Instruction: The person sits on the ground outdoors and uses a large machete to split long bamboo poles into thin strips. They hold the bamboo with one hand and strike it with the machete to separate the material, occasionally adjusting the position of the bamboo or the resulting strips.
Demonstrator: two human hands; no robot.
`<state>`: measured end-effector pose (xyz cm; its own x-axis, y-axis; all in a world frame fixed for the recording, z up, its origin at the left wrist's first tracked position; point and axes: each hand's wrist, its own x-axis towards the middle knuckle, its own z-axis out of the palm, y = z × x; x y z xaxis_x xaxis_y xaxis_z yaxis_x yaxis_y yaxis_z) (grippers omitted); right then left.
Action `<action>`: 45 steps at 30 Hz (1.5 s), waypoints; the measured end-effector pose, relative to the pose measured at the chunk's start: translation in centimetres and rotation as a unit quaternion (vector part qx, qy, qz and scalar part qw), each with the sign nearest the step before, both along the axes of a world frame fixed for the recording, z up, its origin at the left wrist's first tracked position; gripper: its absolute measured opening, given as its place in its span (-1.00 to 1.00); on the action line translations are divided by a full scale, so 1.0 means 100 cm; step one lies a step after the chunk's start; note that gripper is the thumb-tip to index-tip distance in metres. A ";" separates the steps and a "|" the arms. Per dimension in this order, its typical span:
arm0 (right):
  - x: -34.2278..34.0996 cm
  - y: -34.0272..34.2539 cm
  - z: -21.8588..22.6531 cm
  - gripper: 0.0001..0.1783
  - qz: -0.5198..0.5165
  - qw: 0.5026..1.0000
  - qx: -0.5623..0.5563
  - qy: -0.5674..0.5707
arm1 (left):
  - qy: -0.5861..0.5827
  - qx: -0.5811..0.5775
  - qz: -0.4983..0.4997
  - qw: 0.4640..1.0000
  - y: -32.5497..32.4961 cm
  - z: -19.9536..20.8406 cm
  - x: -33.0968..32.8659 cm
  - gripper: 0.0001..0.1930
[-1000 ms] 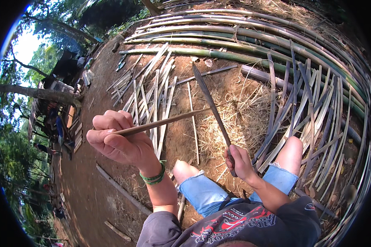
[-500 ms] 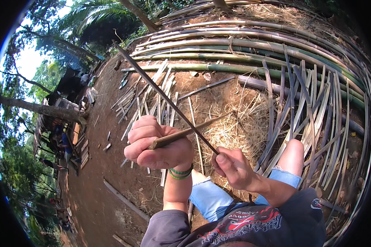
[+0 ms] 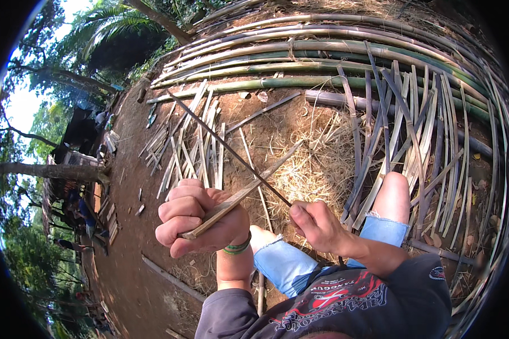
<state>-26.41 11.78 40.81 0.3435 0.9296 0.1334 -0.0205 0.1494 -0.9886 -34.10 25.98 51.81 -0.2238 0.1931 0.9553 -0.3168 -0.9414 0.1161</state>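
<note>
Ground: bare brown earth (image 3: 136,271) outdoors, sunlit in patches.
Background left: trees, a thick trunk (image 3: 51,171) running across the view, and a shaded shelter with a person in blue (image 3: 87,214) nearby, too small to make out in detail.
Far side: long bamboo poles (image 3: 322,48), green to tan, lying side by side in a broad row.
Left pile: pale split slats (image 3: 201,141), loosely crossed on the earth in front of the poles.
Right pile: longer split strips (image 3: 413,141), pale and dark, leaning over the poles and fanning down beside the right knee.
Shavings: a heap of straw-coloured curls (image 3: 305,181) on the ground, between the two piles.
Left hand: the left hand (image 3: 195,217) is curled into a fist around a bamboo strip (image 3: 249,189); a green band (image 3: 237,247) circles the wrist.
Bamboo strip: raised above the ground, its near end jutting past the fist, its narrower far end pointing up and right toward the shavings.
Right hand: the right hand (image 3: 319,226) is closed on a knife (image 3: 226,146), the handle hidden by the fingers.
Knife: long, thin and dark, slanting up and left; its blade crosses the strip beyond the left fist, though whether they touch is unclear.
Clothing: dark printed shirt (image 3: 345,305), light blue denim shorts (image 3: 288,263).
</note>
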 end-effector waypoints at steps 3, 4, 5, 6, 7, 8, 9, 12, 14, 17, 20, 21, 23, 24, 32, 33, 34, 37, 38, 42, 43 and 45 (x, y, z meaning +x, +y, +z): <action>-0.004 -0.009 0.007 -0.48 0.018 0.992 0.105 -0.067 | 0.007 -0.014 -0.077 0.997 -0.010 -0.005 -0.001 -0.44; -0.004 -0.005 -0.005 -0.46 0.009 0.992 0.112 -0.059 | 0.012 -0.016 -0.107 0.994 -0.012 -0.006 -0.003 -0.44; -0.001 0.000 -0.025 -0.42 -0.009 0.998 0.051 -0.032 | 0.015 -0.023 -0.111 0.993 -0.011 -0.008 -0.004 -0.44; 0.004 0.004 -0.049 -0.39 -0.023 1.000 -0.010 -0.004 | 0.022 -0.023 -0.128 0.991 -0.012 -0.007 -0.005 -0.45; 0.013 0.009 -0.077 -0.35 -0.041 0.995 -0.090 -0.021 | 0.026 -0.027 -0.153 0.987 -0.013 -0.008 -0.001 -0.46; 0.019 0.008 -0.081 -0.34 -0.032 0.990 -0.137 0.000 | 0.033 -0.030 -0.175 0.984 -0.014 -0.009 -0.001 -0.47; 0.011 0.005 -0.071 -0.35 -0.027 0.993 -0.115 0.010 | 0.050 -0.009 -0.164 0.985 -0.015 -0.012 -0.011 -0.45; -0.004 -0.012 -0.021 -0.39 0.017 1.000 0.022 0.003 | 0.030 -0.036 -0.126 0.991 -0.025 -0.014 -0.009 -0.45; -0.005 -0.013 -0.020 -0.41 0.002 0.998 0.054 -0.032 | 0.024 -0.039 -0.167 0.985 -0.023 -0.018 -0.012 -0.46; 0.005 0.004 -0.086 -0.42 -0.014 0.994 -0.104 0.001 | 0.041 -0.063 -0.139 0.987 -0.023 -0.012 -0.016 -0.47; -0.002 -0.001 -0.069 -0.42 -0.007 0.990 -0.128 0.066 | 0.033 -0.012 -0.241 0.970 -0.020 -0.018 -0.022 -0.47; -0.011 -0.005 -0.058 -0.45 -0.001 0.998 -0.052 0.047 | 0.003 -0.033 -0.219 0.975 -0.026 -0.017 -0.019 -0.47; -0.014 -0.013 -0.048 -0.49 0.008 0.999 0.035 -0.012 | -0.003 -0.032 -0.214 0.976 -0.027 -0.022 -0.019 -0.47; -0.014 -0.013 -0.050 -0.50 0.006 0.997 0.060 -0.040 | -0.004 -0.030 -0.212 0.977 -0.027 -0.022 -0.021 -0.46; -0.004 0.017 -0.144 -0.33 -0.044 0.994 -0.102 0.019 | -0.005 -0.054 -0.185 0.981 -0.034 -0.032 -0.038 -0.46; -0.014 0.010 -0.132 -0.36 -0.029 0.999 -0.041 -0.004 | -0.015 -0.052 -0.188 0.981 -0.034 -0.032 -0.039 -0.46; -0.016 0.008 -0.124 -0.37 -0.027 0.999 0.015 -0.039 | -0.026 -0.050 -0.191 0.980 -0.033 -0.031 -0.040 -0.46; 0.005 0.031 -0.194 -0.31 -0.084 0.995 -0.049 -0.032 | -0.013 -0.050 -0.216 0.975 -0.025 -0.033 -0.042 -0.46; 0.019 0.042 -0.238 -0.30 -0.092 0.983 -0.161 -0.013 | -0.016 -0.056 -0.220 0.974 -0.023 -0.034 -0.044 -0.46; 0.044 0.054 -0.266 -0.31 -0.104 0.975 -0.192 -0.049 | -0.013 -0.052 -0.141 0.989 -0.034 -0.037 -0.050 -0.46; 0.024 0.049 -0.238 -0.31 -0.083 0.982 -0.158 -0.064 | -0.037 -0.061 -0.148 0.986 -0.030 -0.042 -0.057 -0.46; 0.005 0.034 -0.201 -0.32 -0.050 0.994 -0.050 -0.080 | -0.046 -0.065 -0.182 0.980 -0.029 -0.042 -0.062 -0.45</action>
